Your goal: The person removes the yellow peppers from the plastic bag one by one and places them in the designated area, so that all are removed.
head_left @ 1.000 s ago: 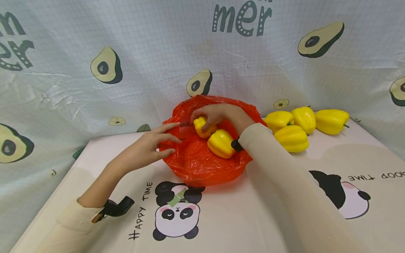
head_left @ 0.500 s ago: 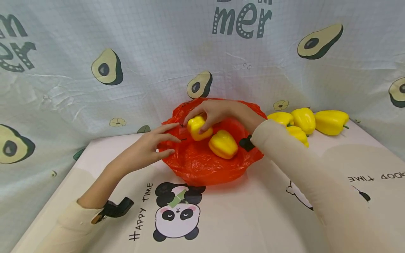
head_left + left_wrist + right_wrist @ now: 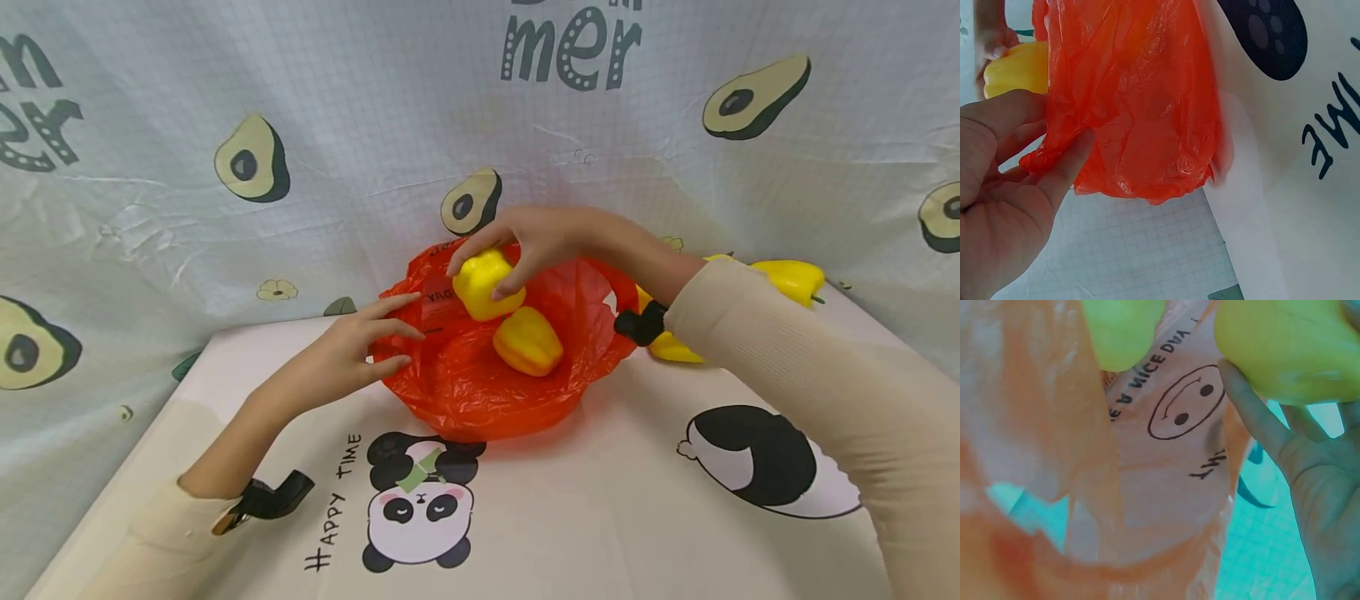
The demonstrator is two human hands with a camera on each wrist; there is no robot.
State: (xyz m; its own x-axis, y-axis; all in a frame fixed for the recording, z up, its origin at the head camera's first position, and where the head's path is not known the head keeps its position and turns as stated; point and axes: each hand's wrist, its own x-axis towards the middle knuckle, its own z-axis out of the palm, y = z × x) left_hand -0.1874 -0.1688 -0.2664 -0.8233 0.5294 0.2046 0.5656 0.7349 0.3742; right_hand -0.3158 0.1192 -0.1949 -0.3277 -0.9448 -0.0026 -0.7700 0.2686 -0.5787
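A red plastic bag [image 3: 480, 400] stands with its mouth spread wide, and one yellow bell pepper [image 3: 528, 343] lies inside it. My left hand [image 3: 345, 354] is at the bag's left rim; in the left wrist view its thumb [image 3: 1069, 165] lies over the outer side of the film, and the rim is pinched against the fingers. Above the other pepper, at the bag's mouth, my right hand [image 3: 551, 237] grips a second yellow bell pepper [image 3: 482, 283] between thumb and fingers. The right wrist view shows this held pepper [image 3: 1291, 353] close beside the bag's printed wall [image 3: 1172, 462].
Several more yellow bell peppers [image 3: 791, 279] lie on the table to the right of the bag, partly hidden behind the right forearm and sleeve [image 3: 780, 358]. A pale tablecloth [image 3: 570, 508] with printed pandas covers the table. Behind hangs a white avocado-print sheet [image 3: 360, 100].
The right hand has drawn the held pepper upward from inside the bag to its mouth, and the right forearm has shifted right. The left hand stays at the rim.
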